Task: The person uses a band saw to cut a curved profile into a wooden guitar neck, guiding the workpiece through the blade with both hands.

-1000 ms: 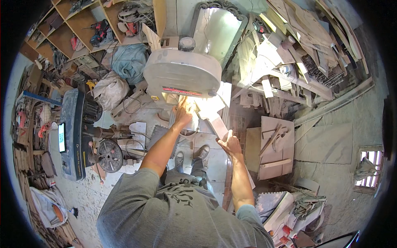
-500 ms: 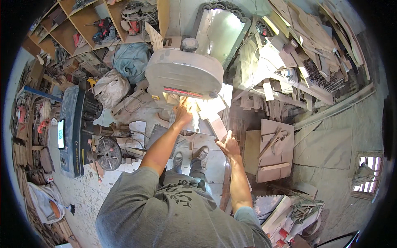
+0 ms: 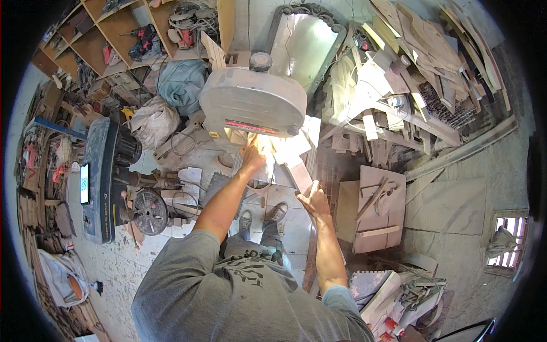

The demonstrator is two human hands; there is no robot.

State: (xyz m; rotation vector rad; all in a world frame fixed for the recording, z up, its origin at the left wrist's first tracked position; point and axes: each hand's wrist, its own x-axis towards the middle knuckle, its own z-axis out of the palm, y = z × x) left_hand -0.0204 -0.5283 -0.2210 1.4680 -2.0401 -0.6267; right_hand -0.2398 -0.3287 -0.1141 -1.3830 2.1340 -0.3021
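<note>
A pale wooden board [image 3: 293,162] lies on the table of a grey band saw [image 3: 252,102], brightly lit under the machine's rounded housing. The left hand [image 3: 250,159] presses flat on the board's far end, fingers spread. The right hand [image 3: 313,199] steadies the near end, fingers open against it. Stacked wood offcuts [image 3: 393,74] crowd the right side; shelves [image 3: 114,40] stand behind.

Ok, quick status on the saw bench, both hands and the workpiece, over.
Left hand flat on the pale wood piece under the band saw. Right hand on its near end. Scrap timber heaped to the right.
</note>
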